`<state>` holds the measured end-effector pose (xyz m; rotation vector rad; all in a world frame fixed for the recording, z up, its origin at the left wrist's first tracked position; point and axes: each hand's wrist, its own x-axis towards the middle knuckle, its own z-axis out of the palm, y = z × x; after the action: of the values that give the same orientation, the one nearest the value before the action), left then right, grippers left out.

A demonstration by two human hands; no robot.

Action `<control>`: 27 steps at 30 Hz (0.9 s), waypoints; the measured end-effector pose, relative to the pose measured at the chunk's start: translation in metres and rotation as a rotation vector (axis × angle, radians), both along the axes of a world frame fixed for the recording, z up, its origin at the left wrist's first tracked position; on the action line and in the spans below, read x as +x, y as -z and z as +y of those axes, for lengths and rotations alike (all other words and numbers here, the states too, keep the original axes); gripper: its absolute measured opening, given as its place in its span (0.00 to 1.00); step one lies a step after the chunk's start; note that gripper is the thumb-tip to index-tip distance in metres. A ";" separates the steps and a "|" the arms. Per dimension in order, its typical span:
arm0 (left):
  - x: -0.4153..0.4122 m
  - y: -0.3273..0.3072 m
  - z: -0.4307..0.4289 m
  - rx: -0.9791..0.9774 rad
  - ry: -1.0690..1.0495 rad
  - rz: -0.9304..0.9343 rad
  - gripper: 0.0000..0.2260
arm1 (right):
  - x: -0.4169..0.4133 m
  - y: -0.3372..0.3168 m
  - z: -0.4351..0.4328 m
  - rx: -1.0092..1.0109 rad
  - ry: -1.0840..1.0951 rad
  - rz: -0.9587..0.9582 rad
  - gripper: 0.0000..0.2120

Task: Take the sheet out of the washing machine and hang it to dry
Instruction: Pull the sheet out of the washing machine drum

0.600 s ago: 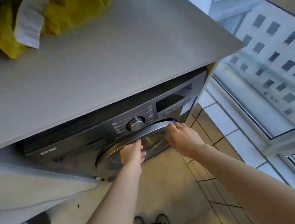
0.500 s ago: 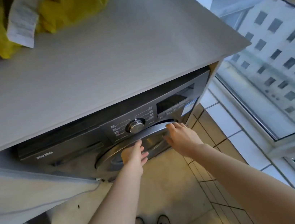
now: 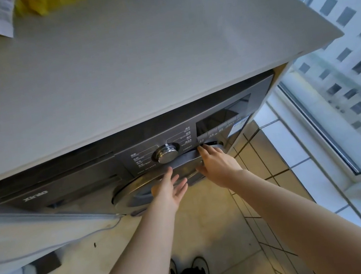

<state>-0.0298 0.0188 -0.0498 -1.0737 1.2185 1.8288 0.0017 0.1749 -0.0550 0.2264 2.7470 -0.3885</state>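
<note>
head cam | steep downward, forward | close above counter point(image 3: 141, 61) edge and washing machine point(image 3: 76, 181) front | single view

Countertop point(image 3: 141, 61) over door point(image 3: 136, 190) — open floor point(image 3: 209, 216) below

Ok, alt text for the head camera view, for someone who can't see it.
A person's right hand grips the rim of the round door on a grey washing machine; the left hand is open in front of it. A pale countertop lies above.

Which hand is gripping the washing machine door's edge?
The right hand: its fingers curl at the upper right edge of the washing machine door. The left hand has straight, spread fingers.
</note>
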 end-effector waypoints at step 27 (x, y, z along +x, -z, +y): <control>0.041 0.013 -0.004 -0.049 -0.113 0.038 0.07 | 0.052 -0.003 -0.009 -0.006 0.076 0.037 0.19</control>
<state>0.0114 0.0144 -0.0627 -1.1607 1.2527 1.9208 0.0532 0.1660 -0.0518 0.3267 2.7787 -0.4254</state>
